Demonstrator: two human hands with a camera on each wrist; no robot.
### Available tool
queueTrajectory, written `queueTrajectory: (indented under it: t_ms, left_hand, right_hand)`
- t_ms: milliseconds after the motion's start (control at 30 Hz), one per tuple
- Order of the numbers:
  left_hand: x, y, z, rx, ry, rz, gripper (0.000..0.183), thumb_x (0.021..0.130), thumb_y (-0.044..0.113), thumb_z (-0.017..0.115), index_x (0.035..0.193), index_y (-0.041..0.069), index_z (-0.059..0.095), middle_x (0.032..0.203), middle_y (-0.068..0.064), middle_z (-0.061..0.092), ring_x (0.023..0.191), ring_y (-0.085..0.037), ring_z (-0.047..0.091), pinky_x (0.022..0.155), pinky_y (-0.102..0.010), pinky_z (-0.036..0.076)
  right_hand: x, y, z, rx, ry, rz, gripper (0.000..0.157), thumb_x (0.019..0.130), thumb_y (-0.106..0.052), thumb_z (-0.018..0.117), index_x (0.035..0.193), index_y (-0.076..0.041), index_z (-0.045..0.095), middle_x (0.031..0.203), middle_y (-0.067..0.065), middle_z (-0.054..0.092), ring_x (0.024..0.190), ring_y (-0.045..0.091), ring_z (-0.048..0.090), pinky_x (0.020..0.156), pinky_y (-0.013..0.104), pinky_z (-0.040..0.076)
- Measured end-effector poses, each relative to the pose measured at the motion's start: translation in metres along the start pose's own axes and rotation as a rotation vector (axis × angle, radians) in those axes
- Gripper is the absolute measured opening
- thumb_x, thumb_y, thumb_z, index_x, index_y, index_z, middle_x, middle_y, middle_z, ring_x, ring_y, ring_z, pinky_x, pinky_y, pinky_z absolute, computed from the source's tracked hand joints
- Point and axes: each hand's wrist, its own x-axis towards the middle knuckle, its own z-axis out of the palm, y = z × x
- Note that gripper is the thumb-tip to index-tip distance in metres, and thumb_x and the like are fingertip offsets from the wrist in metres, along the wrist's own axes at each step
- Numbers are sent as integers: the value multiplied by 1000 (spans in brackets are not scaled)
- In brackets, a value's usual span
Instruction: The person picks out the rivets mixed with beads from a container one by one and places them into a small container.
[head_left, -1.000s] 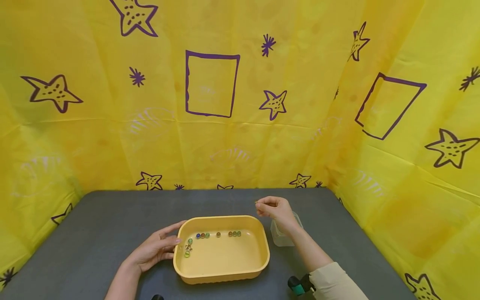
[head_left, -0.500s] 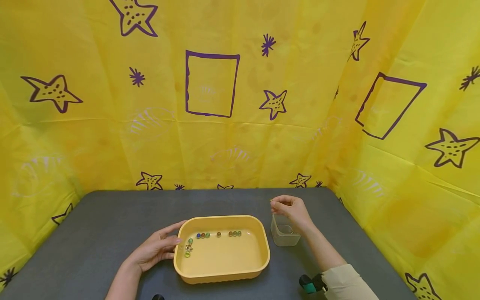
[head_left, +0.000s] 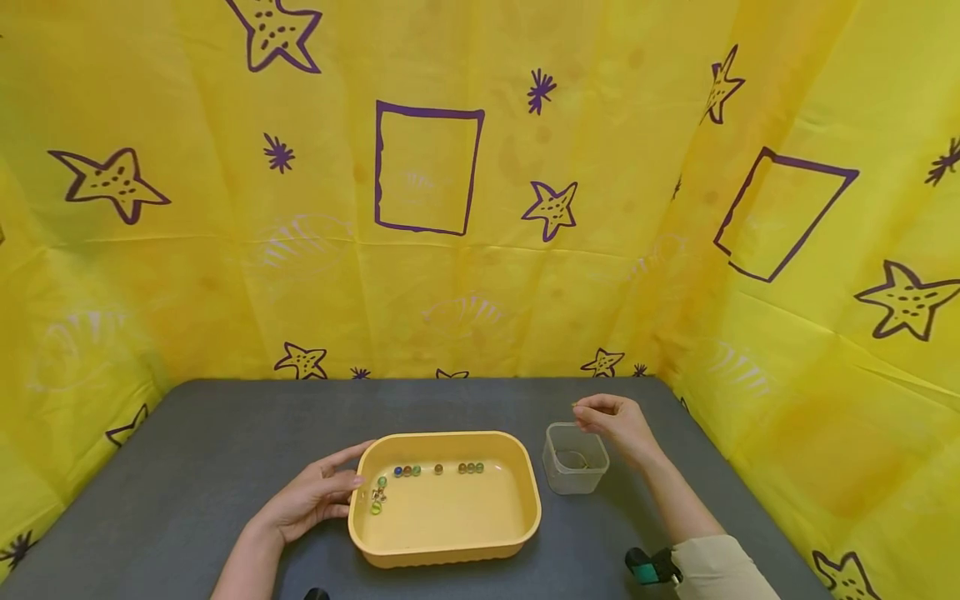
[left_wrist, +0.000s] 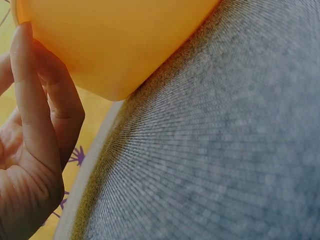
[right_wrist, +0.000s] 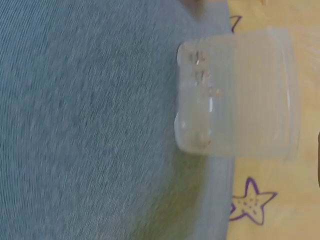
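Note:
A yellow plastic basin (head_left: 442, 533) stands on the dark tabletop in the head view. My left hand (head_left: 309, 497) grips its left side, thumb at the rim; the left wrist view shows the curled fingers (left_wrist: 32, 110) against the basin wall (left_wrist: 110, 50). Inside lie several glass marbles (head_left: 407, 472) along the far and left sides, with small gold-coloured pieces (head_left: 378, 494) among those at the left. My right hand (head_left: 618, 427) pinches a tiny gold-coloured thing (head_left: 575, 405), its kind too small to tell, beyond and right of a clear plastic container (head_left: 573, 482).
Small bits show through the clear container's wall (right_wrist: 215, 100) near its base. The container stands just right of the basin. Yellow cloth walls (head_left: 480, 308) with purple drawings enclose the grey table (head_left: 247, 417) behind and at both sides.
My right hand has moved rightward from beside the basin's far right corner, past the clear container, uncovering it, still pinching the tiny thing. My left hand and the basin have stayed put.

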Motion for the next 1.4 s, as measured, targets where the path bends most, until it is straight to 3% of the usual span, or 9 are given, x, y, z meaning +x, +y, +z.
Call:
queueTrajectory:
  t_ms: [167,633,1067,1400]
  left_hand:
    - [1,0,0,-1,-10,4,74,104,12,49,159,5,2,122,-7,70,103,-14,72,82,-26,62]
    - [1,0,1,-3,3,-9,76,103,13,51,159,5,1,122,-7,70,99,-13,72,79,-25,62]
    - [0,1,1,7,10,-5,75,103,13,50,159,5,2,119,-6,71,100,-13,72,80,-25,62]
    - [0,1,2,13,23,-10,75,103,14,52,159,5,3,117,-4,71,98,-11,72,79,-24,62]
  right_hand:
    - [-1,8,-9,-15,-6,13,33,91,-16,71,110,11,67,81,-9,73,78,8,69,77,20,60]
    - [-5,25,-25,-34,-31,10,30,91,-12,70,106,13,67,90,-3,76,80,13,72,76,23,61]
    - [-6,28,-24,-42,-32,38,36,90,-14,72,108,16,66,81,-9,73,77,12,70,77,27,62]
    - [-4,25,-20,-44,-48,27,29,91,-14,71,106,11,68,81,-13,72,80,13,72,79,28,62]
